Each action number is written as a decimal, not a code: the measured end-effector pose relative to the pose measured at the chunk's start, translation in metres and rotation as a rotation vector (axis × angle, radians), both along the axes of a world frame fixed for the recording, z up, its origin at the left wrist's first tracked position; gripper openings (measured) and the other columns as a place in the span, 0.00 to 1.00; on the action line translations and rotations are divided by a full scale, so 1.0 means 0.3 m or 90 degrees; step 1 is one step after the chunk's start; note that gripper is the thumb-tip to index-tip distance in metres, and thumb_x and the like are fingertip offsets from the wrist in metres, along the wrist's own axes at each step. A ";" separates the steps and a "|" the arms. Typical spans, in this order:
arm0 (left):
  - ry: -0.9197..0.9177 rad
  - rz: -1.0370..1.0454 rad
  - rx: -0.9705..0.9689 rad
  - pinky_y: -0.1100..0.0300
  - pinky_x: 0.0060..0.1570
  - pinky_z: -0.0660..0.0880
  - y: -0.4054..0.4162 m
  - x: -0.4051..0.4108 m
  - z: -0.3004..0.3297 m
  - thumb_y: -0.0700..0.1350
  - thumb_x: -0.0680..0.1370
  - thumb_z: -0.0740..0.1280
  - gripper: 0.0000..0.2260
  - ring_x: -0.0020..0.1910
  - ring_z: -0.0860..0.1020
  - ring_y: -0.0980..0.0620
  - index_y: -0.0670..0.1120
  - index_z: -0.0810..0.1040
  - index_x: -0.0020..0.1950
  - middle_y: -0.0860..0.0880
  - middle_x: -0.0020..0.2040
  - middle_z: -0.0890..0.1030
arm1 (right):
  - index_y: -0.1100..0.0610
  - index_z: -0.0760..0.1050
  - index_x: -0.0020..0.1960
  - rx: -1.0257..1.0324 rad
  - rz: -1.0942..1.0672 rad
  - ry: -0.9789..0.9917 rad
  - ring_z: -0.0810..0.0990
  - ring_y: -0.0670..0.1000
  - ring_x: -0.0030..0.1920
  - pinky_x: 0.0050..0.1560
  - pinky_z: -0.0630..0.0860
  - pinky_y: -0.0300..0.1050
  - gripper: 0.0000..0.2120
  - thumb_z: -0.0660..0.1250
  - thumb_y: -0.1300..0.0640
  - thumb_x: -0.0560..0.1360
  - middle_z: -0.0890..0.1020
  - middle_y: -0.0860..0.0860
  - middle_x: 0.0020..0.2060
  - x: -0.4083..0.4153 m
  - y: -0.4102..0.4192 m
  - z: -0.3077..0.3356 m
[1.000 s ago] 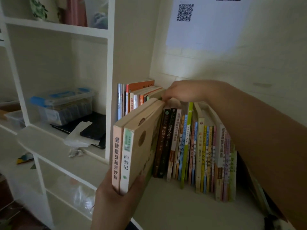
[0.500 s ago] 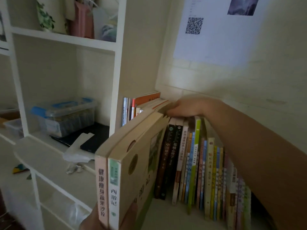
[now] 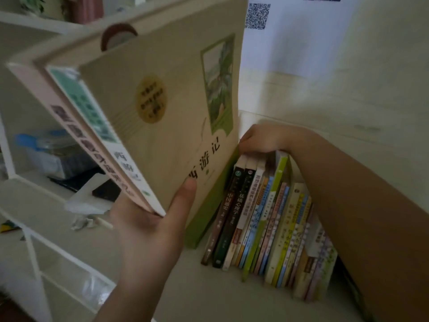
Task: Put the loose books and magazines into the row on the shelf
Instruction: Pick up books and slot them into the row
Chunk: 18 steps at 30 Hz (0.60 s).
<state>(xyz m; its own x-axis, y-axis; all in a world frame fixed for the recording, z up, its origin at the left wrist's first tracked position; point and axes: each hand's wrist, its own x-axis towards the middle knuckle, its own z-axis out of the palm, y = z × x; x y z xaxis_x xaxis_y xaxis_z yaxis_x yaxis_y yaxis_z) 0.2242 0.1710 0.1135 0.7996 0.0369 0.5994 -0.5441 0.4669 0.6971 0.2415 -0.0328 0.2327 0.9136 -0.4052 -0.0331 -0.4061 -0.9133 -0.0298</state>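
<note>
My left hand (image 3: 148, 231) grips two books by their lower corner, thumb on the front cover: a large beige book with a green strip (image 3: 167, 112) and a pink-spined book (image 3: 46, 98) behind it. They are raised and tilted, close to the camera, left of the row. A row of upright books (image 3: 274, 219) stands on the white shelf surface (image 3: 209, 293), leaning a little. My right hand (image 3: 262, 139) rests on top of the row's left end, fingers curled over the book tops. The held books hide whatever stands left of the row.
A white shelving unit (image 3: 34, 231) stands at left with a clear plastic box with a blue lid (image 3: 51, 152), a dark flat item (image 3: 106, 189) and crumpled paper (image 3: 81, 221). A QR-code sheet (image 3: 257, 15) hangs on the wall behind.
My left hand has lifted the two books up and towards the camera, tilting them so the front cover faces me. My right hand has stayed on top of the row.
</note>
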 end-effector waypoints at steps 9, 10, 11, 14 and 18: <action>-0.014 -0.020 0.241 0.75 0.37 0.75 -0.172 0.130 -0.154 0.47 0.72 0.71 0.14 0.46 0.77 0.67 0.58 0.70 0.52 0.66 0.44 0.76 | 0.55 0.74 0.62 -0.059 0.035 -0.024 0.74 0.53 0.59 0.61 0.68 0.47 0.15 0.59 0.55 0.78 0.76 0.54 0.61 0.013 -0.030 0.001; -0.009 -0.003 0.279 0.73 0.37 0.76 -0.192 0.129 -0.188 0.49 0.72 0.70 0.15 0.47 0.76 0.66 0.56 0.69 0.55 0.65 0.45 0.76 | 0.56 0.73 0.64 -0.071 0.035 -0.026 0.73 0.54 0.60 0.62 0.68 0.48 0.16 0.59 0.55 0.78 0.76 0.55 0.62 0.017 -0.039 -0.001; -0.007 0.017 0.316 0.71 0.38 0.77 -0.209 0.126 -0.218 0.51 0.71 0.69 0.17 0.48 0.76 0.65 0.55 0.68 0.58 0.64 0.46 0.75 | 0.56 0.72 0.65 -0.083 0.031 -0.027 0.73 0.56 0.61 0.64 0.68 0.50 0.17 0.58 0.54 0.78 0.75 0.56 0.64 0.021 -0.050 -0.003; -0.061 0.121 0.336 0.59 0.48 0.76 -0.239 0.115 -0.272 0.61 0.73 0.61 0.23 0.51 0.74 0.58 0.51 0.63 0.63 0.52 0.54 0.73 | 0.56 0.61 0.73 -0.072 0.012 -0.041 0.67 0.57 0.68 0.68 0.64 0.47 0.22 0.56 0.56 0.79 0.68 0.56 0.70 0.019 -0.075 -0.008; -0.191 0.272 0.377 0.54 0.66 0.59 -0.280 0.126 -0.307 0.61 0.78 0.46 0.29 0.65 0.66 0.46 0.41 0.60 0.69 0.44 0.65 0.67 | 0.54 0.62 0.73 -0.048 0.012 -0.081 0.66 0.54 0.69 0.65 0.62 0.42 0.22 0.54 0.60 0.79 0.66 0.55 0.72 0.011 -0.111 -0.009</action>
